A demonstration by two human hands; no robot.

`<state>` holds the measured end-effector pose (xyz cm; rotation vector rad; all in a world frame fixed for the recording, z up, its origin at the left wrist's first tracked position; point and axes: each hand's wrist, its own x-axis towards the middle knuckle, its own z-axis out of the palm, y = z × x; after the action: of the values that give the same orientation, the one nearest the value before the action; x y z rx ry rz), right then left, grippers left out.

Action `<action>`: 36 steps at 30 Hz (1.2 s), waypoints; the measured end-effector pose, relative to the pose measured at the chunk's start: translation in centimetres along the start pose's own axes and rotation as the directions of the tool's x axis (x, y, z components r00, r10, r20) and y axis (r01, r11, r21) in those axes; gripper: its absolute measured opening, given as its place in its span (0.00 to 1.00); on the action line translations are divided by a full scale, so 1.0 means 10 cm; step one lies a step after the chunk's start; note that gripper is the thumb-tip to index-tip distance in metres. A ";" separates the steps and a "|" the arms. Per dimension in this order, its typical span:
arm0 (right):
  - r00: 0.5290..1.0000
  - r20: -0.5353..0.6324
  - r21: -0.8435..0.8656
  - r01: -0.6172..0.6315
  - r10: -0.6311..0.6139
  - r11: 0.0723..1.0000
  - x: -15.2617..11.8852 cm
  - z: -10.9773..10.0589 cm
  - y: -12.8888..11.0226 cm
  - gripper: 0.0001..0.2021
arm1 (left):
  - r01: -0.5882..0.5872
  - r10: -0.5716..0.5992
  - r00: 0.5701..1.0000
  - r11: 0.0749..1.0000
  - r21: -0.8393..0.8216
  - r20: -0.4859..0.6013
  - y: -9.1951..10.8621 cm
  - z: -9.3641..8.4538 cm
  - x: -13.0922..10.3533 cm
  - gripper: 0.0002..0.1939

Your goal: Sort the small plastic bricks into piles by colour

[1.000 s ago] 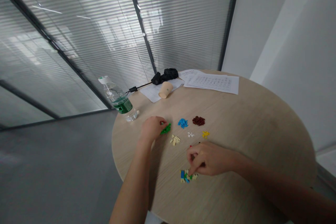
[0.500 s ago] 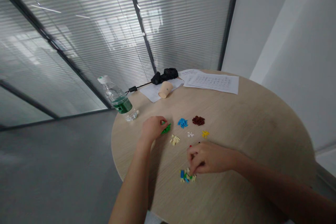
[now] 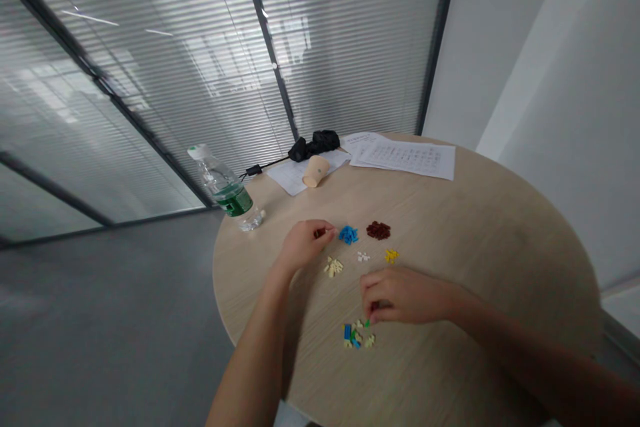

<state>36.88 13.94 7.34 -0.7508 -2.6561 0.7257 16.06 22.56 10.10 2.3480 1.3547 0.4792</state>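
Note:
My left hand (image 3: 309,241) is closed in a pinch just left of a pile of small blue bricks (image 3: 348,235). What its fingertips hold, if anything, cannot be made out, and the green pile is hidden behind it. Over the near part of the table, my right hand (image 3: 393,295) pinches a small green brick (image 3: 367,323). Directly below it lies a mixed group of blue, cream and green bricks (image 3: 348,332). Cream bricks (image 3: 333,267) lie between the hands, with white bricks (image 3: 363,257) and yellow bricks (image 3: 391,255) to their right. Dark red-brown bricks (image 3: 379,230) sit behind.
The round wooden table (image 3: 490,233) bears a tall plastic bottle (image 3: 233,197) at its left edge. A paper cup (image 3: 315,171) lies on its side on paper. Behind are a black bundle (image 3: 323,141) with a cord and printed sheets (image 3: 405,157).
My left hand has moved right from the green pile toward the blue bricks, covering the green. My right hand has lifted slightly away from the mixed group, and a green brick shows at its fingertips.

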 end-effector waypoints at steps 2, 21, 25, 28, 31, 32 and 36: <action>0.994 -0.096 -0.006 -0.043 0.042 0.999 -0.02 -0.06 0.03 0.06 | -0.079 0.093 0.993 0.982 -0.172 0.075 0.04 0.03 -0.01 0.19; 0.933 -0.357 -0.074 -0.075 0.044 0.994 -0.03 -0.12 0.09 0.05 | -0.049 0.045 0.998 0.994 0.101 0.042 0.01 -0.01 -0.01 0.12; 0.998 -0.062 0.013 -0.003 0.004 1.000 -0.02 -0.04 0.00 0.02 | 0.184 -0.156 0.981 0.929 0.321 -0.111 -0.16 -0.17 -0.03 0.13; 0.999 0.037 0.048 0.018 -0.020 0.999 0.00 0.02 -0.05 0.05 | 0.253 -0.233 0.967 0.895 0.367 -0.098 -0.19 -0.18 -0.04 0.13; 0.997 0.076 0.045 0.024 -0.028 0.999 0.01 0.05 -0.08 0.07 | 0.263 -0.256 0.964 0.889 0.375 -0.067 -0.19 -0.15 -0.04 0.15; 0.997 0.078 0.039 0.020 -0.023 0.999 0.01 0.05 -0.08 0.07 | 0.259 -0.255 0.965 0.889 0.377 -0.062 -0.19 -0.14 -0.04 0.16; 0.997 0.075 0.027 0.010 -0.012 1.000 0.02 0.05 -0.08 0.03 | 0.252 -0.253 0.966 0.887 0.386 -0.051 -0.19 -0.13 -0.04 0.15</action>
<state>36.20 13.23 7.44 -0.7151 -2.7095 0.8005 13.80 23.30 10.27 2.4109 1.8694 0.1359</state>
